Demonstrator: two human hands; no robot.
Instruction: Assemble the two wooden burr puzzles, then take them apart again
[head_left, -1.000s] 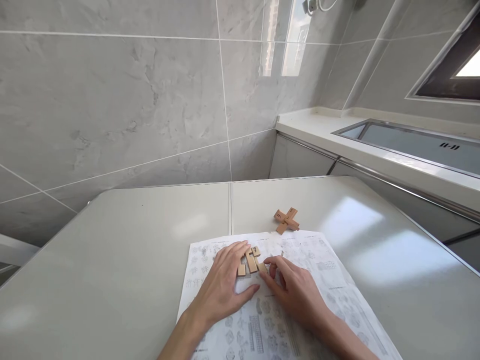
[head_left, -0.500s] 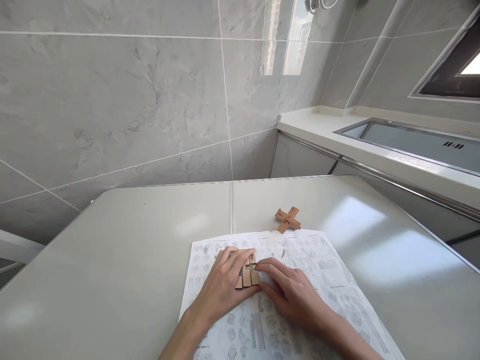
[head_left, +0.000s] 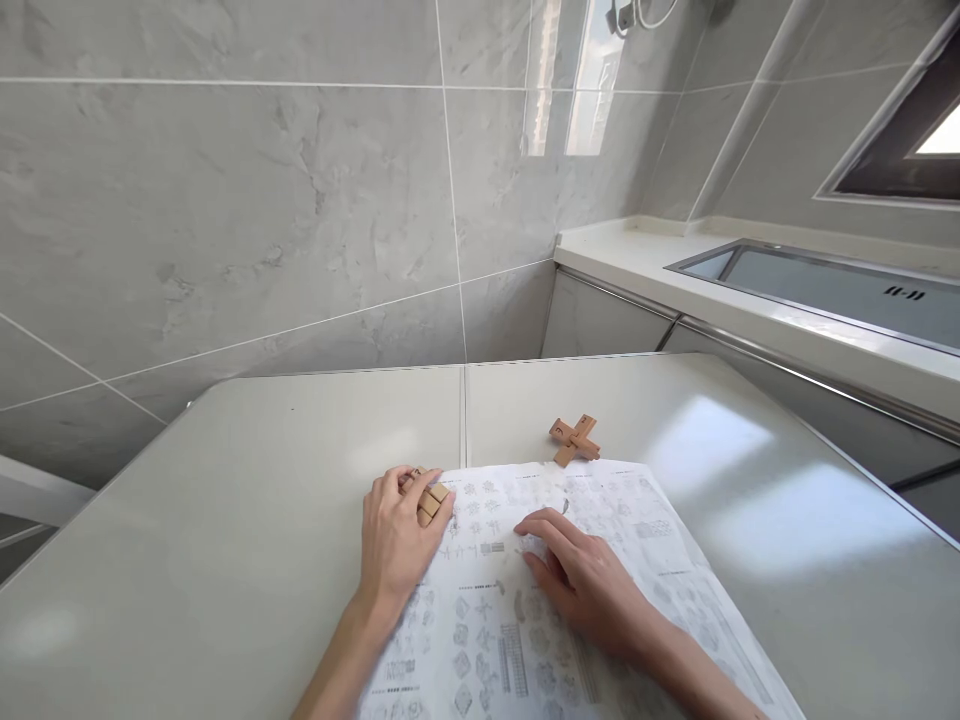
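Note:
My left hand [head_left: 397,525] is closed around several small wooden puzzle pieces [head_left: 433,503] at the upper left edge of the printed sheet [head_left: 487,570]. A dark mark shows on one of them, and the hand covers part of the group. Over the middle of the sheet rests my right hand [head_left: 574,565], holding nothing, its fingers loosely bent with thumb and forefinger apart. Beyond the sheet's far edge lies a cross-shaped wooden puzzle assembly [head_left: 574,440] with dark marks on its arms.
The sheet lies on a light glossy table [head_left: 225,540] with a seam down its middle. A tiled wall [head_left: 300,230] stands behind it. On the right runs a white counter [head_left: 622,245] with a sink [head_left: 825,285].
My left hand has carried the wooden pieces leftward and away from me, from the sheet's middle to its upper left edge. My right hand has let go of them and stayed nearly in place.

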